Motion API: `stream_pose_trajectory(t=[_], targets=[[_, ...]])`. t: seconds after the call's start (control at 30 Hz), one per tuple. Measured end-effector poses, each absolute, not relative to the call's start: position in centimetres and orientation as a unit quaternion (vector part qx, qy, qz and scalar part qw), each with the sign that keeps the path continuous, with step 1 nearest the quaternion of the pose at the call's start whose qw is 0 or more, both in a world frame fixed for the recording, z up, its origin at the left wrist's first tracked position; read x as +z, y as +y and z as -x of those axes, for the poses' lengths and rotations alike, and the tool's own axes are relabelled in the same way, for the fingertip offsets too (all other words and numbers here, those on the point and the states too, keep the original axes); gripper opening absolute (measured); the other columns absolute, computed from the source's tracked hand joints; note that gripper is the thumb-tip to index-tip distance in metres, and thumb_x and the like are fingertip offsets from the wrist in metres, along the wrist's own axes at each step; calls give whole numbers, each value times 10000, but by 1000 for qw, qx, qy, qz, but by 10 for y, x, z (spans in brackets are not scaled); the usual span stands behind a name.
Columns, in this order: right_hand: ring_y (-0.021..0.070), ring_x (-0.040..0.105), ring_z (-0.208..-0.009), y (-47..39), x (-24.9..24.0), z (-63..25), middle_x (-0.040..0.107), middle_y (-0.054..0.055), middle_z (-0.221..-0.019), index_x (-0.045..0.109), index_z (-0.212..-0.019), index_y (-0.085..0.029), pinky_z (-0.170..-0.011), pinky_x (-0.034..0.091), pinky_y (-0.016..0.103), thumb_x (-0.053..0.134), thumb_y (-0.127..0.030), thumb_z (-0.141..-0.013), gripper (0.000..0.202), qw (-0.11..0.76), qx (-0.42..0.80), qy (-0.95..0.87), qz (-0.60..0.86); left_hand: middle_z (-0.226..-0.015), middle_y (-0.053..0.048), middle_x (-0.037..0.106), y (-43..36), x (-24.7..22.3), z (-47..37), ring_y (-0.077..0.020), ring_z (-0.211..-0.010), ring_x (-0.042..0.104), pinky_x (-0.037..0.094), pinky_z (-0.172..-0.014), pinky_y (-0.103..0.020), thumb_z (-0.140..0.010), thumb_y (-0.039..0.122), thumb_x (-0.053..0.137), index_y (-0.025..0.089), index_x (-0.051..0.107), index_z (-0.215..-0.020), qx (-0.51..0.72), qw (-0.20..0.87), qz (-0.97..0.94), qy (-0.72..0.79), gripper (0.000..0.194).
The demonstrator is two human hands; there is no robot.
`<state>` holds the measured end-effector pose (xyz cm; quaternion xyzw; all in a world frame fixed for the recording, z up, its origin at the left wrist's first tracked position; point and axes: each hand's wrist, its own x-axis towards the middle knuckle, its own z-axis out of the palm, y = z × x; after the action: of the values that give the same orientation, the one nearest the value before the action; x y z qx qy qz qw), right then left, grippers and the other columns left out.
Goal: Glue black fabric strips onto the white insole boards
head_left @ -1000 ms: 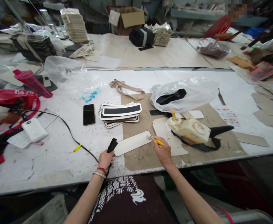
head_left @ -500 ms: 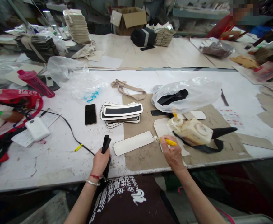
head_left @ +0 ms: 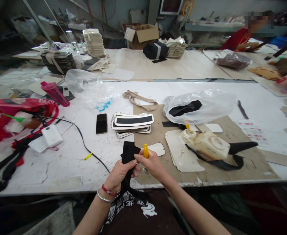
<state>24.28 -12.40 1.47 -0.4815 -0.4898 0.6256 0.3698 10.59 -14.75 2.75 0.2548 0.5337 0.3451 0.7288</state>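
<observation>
My left hand (head_left: 118, 173) is closed around a bundle of black fabric strips (head_left: 128, 152), held upright at the table's front edge. Against that bundle, the fingertips of my right hand (head_left: 153, 164) pinch at the fabric. The same hand keeps a yellow-handled brush (head_left: 146, 151) in its grip, its handle pointing up and its head hidden. Behind my hands lies a white rounded panel (head_left: 159, 149), partly covered by them. Beyond it is a stack of white panels with black centres (head_left: 133, 121). A stained plastic bottle (head_left: 211, 146) lies to the right, a yellow piece at its mouth.
A phone (head_left: 101, 123) lies left of the stack. A white power bank (head_left: 52, 135) trails a black cable (head_left: 81, 135) toward me. Pale sheets (head_left: 180, 156) and a clear bag with black fabric (head_left: 207, 104) sit right. Far right, a person's red clothing (head_left: 236, 39) shows.
My right hand has left the white panel and moved left with the brush to meet my left hand. The black strips have been raised and shifted right, over the panel's left end.
</observation>
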Motion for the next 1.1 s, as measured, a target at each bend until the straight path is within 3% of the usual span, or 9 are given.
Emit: stream_pose_trajectory(t=[0.33,0.57,0.67,0.83,0.93,1.03,1.1], targets=[[82,359,-483,-121,12,-256,389,-56,-492,446,-556,-176,-459,313,219,581,-451,-721,348,419,517,-481,572,-759,-137,681,-150,28,-107,-145,-559,591,440,-515,-231,-654,365,707,66,623,-869,358,718,-232,550,378],[81,501,-563,-114,24,-261,521,-66,-654,454,-747,-193,-490,439,201,724,-444,-580,404,515,646,-210,523,-844,-97,674,-161,11,-112,-170,-696,610,473,-665,-282,-608,316,745,89,635,-950,365,717,-238,544,424],[60,464,-484,-106,29,-268,483,-90,-589,440,-762,-199,-436,407,171,755,-407,-550,433,551,624,-178,525,-797,-85,664,-166,4,-116,-167,-676,597,464,-651,-282,-579,291,755,81,643,-884,345,724,-244,545,387],[66,422,-420,-88,26,-307,452,-95,-531,432,-765,-204,-396,359,186,727,-451,-573,430,591,540,-235,550,-525,0,540,-176,-9,-104,-90,-469,458,353,-463,-215,-602,284,708,106,575,-630,326,687,-304,574,224],[75,403,-428,-83,21,-339,450,-79,-527,489,-796,-189,-409,327,198,643,-512,-653,386,511,472,-365,618,-466,18,492,-183,-21,-84,-87,-429,421,321,-434,-212,-631,324,663,129,533,-600,323,630,-296,641,237],[119,481,-545,-83,13,-351,529,-21,-591,560,-773,-174,-516,359,232,542,-478,-758,305,271,403,-595,640,-439,21,477,-185,-37,-64,-103,-402,406,298,-412,-224,-686,382,599,130,568,-671,287,525,-299,743,255],[155,532,-645,-84,4,-340,591,22,-671,591,-784,-176,-591,363,249,496,-409,-804,252,85,355,-715,597,-467,5,515,-182,-49,-54,-121,-441,444,301,-434,-228,-678,319,612,124,603,-707,263,477,-320,775,198]])
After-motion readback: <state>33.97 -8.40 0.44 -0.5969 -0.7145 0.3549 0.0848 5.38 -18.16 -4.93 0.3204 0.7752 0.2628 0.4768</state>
